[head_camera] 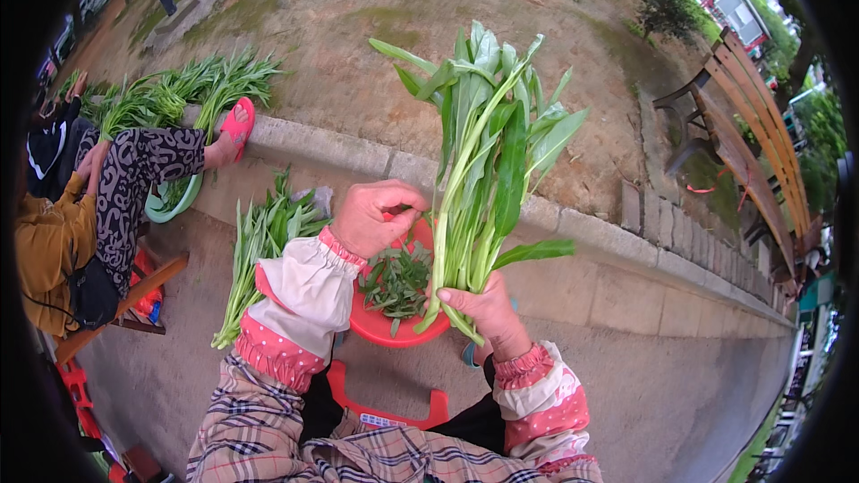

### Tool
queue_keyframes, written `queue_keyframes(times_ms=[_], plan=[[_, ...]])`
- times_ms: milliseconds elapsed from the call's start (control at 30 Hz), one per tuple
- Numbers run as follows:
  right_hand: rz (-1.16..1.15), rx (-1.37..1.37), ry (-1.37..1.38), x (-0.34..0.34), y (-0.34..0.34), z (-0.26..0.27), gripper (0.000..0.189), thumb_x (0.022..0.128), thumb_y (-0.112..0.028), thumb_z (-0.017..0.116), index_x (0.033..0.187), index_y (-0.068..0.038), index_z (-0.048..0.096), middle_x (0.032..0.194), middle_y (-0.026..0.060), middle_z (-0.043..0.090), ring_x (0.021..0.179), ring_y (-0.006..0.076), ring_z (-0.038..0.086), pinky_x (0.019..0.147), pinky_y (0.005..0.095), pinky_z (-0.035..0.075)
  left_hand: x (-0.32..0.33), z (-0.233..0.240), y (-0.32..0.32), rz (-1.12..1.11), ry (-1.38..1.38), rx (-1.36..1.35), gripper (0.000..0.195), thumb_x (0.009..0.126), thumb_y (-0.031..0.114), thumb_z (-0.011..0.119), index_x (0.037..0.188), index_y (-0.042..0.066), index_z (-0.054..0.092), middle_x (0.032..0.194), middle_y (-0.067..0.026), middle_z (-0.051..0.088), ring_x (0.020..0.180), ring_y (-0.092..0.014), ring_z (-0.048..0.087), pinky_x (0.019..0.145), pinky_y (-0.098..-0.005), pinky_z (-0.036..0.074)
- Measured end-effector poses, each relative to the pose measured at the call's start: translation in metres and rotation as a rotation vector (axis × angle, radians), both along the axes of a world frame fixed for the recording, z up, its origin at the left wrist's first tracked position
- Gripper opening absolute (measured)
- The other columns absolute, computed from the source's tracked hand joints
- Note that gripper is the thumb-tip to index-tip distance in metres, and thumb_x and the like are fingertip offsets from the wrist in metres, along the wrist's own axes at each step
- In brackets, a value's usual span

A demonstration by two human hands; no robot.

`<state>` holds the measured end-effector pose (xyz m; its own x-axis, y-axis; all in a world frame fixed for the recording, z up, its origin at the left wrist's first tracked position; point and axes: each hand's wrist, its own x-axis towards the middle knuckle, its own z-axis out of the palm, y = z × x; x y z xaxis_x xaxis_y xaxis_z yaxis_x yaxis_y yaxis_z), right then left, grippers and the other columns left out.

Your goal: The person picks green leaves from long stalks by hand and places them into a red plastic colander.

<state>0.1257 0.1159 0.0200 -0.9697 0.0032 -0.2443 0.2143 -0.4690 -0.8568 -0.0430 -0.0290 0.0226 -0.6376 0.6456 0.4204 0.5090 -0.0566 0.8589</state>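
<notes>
My right hand (493, 308) grips the lower stems of a thick upright bunch of long-leaved greens (476, 168), which look like water spinach. One leaf sticks out to the right, just above that hand. Close to the bunch's left side, my left hand (379, 215) has thumb and forefinger pinched together, with a bit of dark green between them. Below both hands is a round red plastic basin (396, 337) holding loose torn leaves (399, 278). A second bunch of greens (258, 251) lies on the pavement left of the basin.
A stone kerb (322, 144) crosses in front, with bare soil beyond. On the left sits a person in patterned trousers (144, 168), near a pale green basin (178, 204) and heaped greens (194, 90). A wooden bench (751, 147) stands at right. Red plastic (389, 416) shows between my knees.
</notes>
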Motion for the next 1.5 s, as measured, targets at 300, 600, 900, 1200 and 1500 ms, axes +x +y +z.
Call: queue_keyframes(times_ms=[300,600,900,1200,1500], plan=[[-0.02,0.003,0.023,-0.004,-0.001,-0.003,0.037,0.077,-0.011,0.071,0.109,0.0,0.054,0.085,0.0102,0.064,0.076,0.021,0.064,0.07,0.0342,0.054,0.008,-0.008,0.009,-0.015,-0.808,0.236,0.009,0.079,-0.002,0.059,0.088,-0.001,0.061,0.072,-0.0039,0.063,0.061,-0.008,0.059,0.056,-0.0214,0.048],[-0.046,-0.009,0.021,-0.008,-0.003,0.001,0.038,0.076,-0.011,0.072,0.108,0.0,0.054,0.085,0.0109,0.064,0.075,0.021,0.064,0.069,0.0335,0.054,0.013,-0.016,0.013,0.114,-0.93,0.223,0.009,0.078,-0.002,0.059,0.087,-0.001,0.06,0.071,-0.0052,0.063,0.058,-0.011,0.059,0.055,-0.0223,0.049],[-0.031,-0.007,0.001,-0.002,-0.003,0.004,0.036,0.075,-0.01,0.072,0.104,0.0,0.055,0.084,0.0122,0.064,0.073,0.0219,0.064,0.066,0.0342,0.054,0.007,-0.019,0.014,0.256,-1.163,0.389,0.009,0.078,-0.002,0.06,0.087,0.001,0.058,0.073,-0.005,0.06,0.058,-0.012,0.059,0.056,-0.0235,0.052],[-0.029,0.039,-0.002,0.005,-0.006,0.01,0.035,0.072,-0.01,0.075,0.101,0.0,0.058,0.084,0.0103,0.064,0.072,0.0196,0.063,0.064,0.0314,0.053,0.01,-0.024,-0.001,-0.07,-0.464,-0.504,0.009,0.079,0.008,0.065,0.086,0.006,0.069,0.075,-0.0088,0.066,0.063,-0.016,0.061,0.062,-0.0302,0.051],[0.025,0.029,-0.026,0.005,-0.005,0.012,0.035,0.073,-0.009,0.075,0.102,-0.001,0.058,0.084,0.0091,0.065,0.073,0.018,0.063,0.065,0.0301,0.052,0.003,-0.031,0.001,0.118,-0.426,-0.307,0.011,0.078,0.003,0.063,0.088,0.001,0.068,0.076,-0.0085,0.068,0.067,-0.011,0.06,0.066,-0.0273,0.049]])
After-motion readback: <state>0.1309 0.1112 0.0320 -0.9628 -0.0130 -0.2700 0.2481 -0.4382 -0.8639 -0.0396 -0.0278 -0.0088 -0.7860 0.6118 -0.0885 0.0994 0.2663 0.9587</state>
